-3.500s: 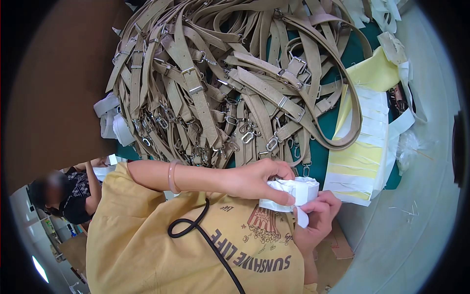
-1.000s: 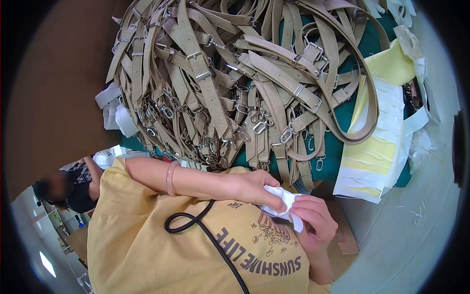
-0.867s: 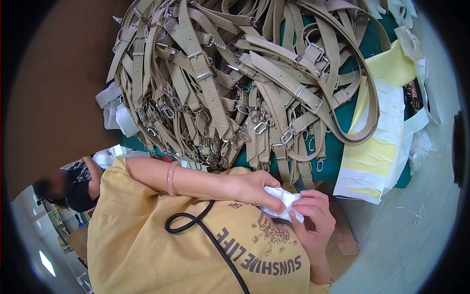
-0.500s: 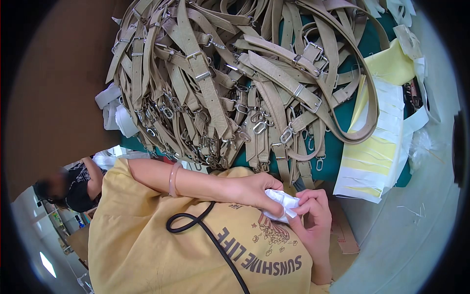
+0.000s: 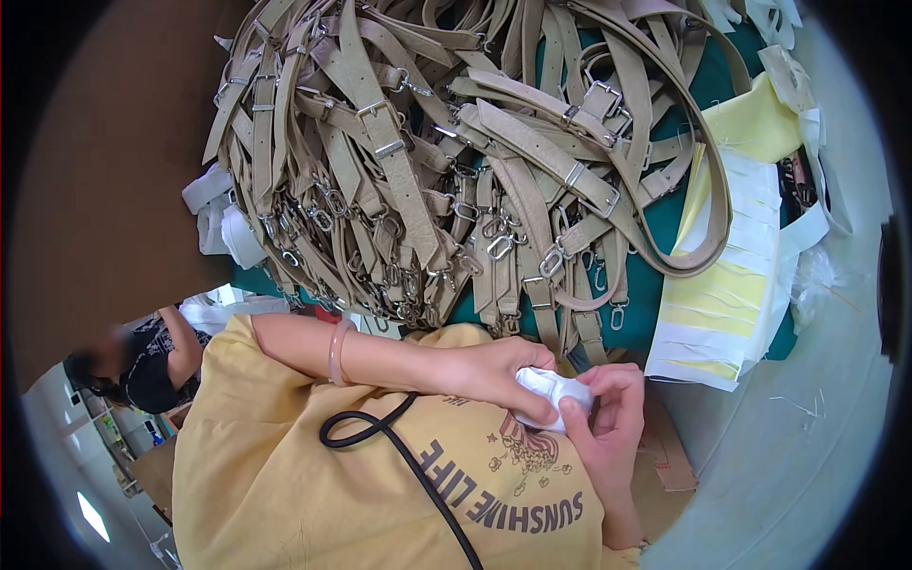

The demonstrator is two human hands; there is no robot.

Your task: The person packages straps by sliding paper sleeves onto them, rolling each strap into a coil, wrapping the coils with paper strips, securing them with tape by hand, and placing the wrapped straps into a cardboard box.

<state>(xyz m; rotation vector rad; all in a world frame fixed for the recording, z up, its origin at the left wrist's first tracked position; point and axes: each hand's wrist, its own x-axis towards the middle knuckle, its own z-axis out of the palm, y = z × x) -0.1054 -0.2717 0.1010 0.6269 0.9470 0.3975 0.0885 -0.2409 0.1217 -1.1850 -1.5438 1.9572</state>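
Close in front of the yellow shirt (image 5: 285, 446), a small crumpled white piece of paper or cloth (image 5: 551, 386) is pinched between my two hands. My left hand (image 5: 508, 375), with a pale bangle on its wrist, comes in from the left and grips the left side, thumb on top. On the other side my right hand (image 5: 616, 408) bends its fingers around the white piece, its thumb pressed against the near face. The fingers cover part of it, so its exact kind cannot be made out.
Beyond my hands lies a big heap of beige straps (image 5: 380, 161) with metal buckles and clips on a green surface (image 5: 627, 328). Yellow-and-white strip sheets (image 5: 717, 294) lie at the right, white rolls (image 5: 242, 236) at the left. A person (image 5: 161, 356) is at far left.
My right thumb and fingers have shifted their grip on the white piece, which now looks more compact and rounded. The left hand stays nearly in place, and the strap heap looks the same.
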